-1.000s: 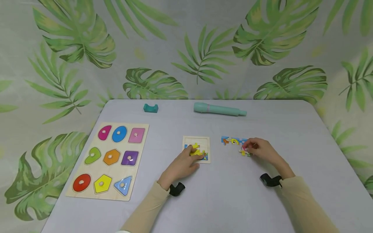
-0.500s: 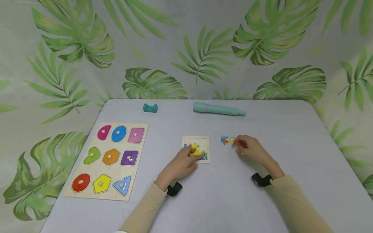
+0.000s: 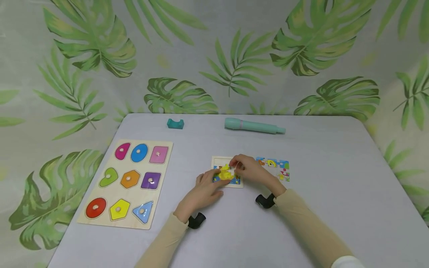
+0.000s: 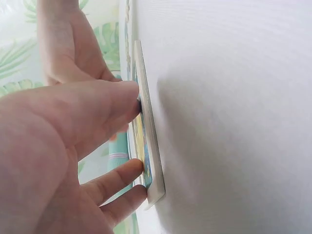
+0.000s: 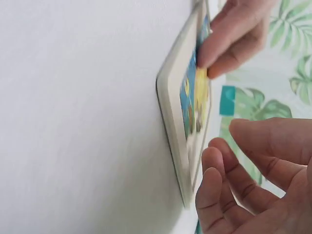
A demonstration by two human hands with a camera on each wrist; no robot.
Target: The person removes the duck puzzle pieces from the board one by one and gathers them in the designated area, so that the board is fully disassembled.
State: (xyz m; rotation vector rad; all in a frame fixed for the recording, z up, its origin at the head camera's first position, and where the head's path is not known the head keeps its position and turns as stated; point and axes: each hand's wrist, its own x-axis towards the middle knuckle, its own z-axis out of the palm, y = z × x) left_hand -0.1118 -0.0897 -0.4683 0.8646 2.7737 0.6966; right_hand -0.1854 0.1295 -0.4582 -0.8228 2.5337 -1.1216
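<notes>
A small square jigsaw puzzle in a wooden frame lies mid-table, its picture showing a yellow figure on blue, with bare wood among the pieces. My left hand rests on it, thumb and fingertips touching the lower and left parts; the left wrist view shows the fingers at the frame. Over the upper right of the puzzle is my right hand, fingertips bent. No piece shows between its thumb and fingers in the right wrist view. Loose jigsaw pieces lie just right of that hand.
To the left lies a wooden peg board with coloured knobbed shapes. Along the back are a mint-green microphone-shaped toy and a small teal notched block. A leaf-patterned cloth hangs behind the table.
My right hand has moved left from the loose pieces to the framed puzzle, uncovering those pieces. My left hand has stayed on the puzzle.
</notes>
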